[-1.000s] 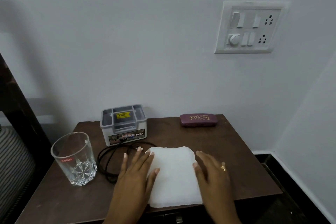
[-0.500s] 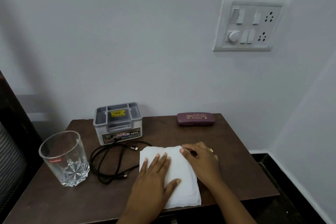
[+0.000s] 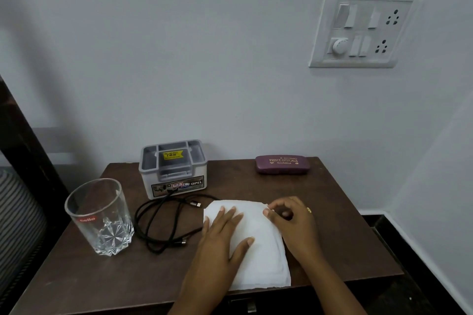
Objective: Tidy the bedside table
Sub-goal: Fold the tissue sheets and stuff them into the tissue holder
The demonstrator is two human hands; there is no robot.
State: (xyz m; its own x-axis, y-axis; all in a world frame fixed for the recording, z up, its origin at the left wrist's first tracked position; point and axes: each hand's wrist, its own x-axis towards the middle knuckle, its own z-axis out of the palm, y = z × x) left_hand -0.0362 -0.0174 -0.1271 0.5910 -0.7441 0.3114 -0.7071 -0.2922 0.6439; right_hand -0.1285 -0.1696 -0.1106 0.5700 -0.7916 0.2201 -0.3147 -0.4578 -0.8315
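The white cloth (image 3: 263,261) lies at the front of the worktop (image 3: 340,240), its near edge right at the front lip, with 2 hands on it. The left hand (image 3: 221,235) lies flat across the cloth's left half, fingers straight and slightly spread, pressing it down. The right hand (image 3: 294,220) is curled at the far right corner, thumb and fingertip pinching the cloth's edge (how many layers it has caught is too small to tell).

The step in hand looks like folding or squaring up the cloth. To do it well, the flat left hand should act as the anchor. The right hand can then carry the pinched corner over in 1 smooth sweep, lining edge on edge before letting go. After that, the palm can smooth the crease outward. The fabric looks thin and limp, so a low lift should stop it sagging or dragging.

The black cable (image 3: 163,222) lies coiled just beside the cloth's left edge, and the glass (image 3: 101,215) stands further left. Any sweep should stay clear of both.
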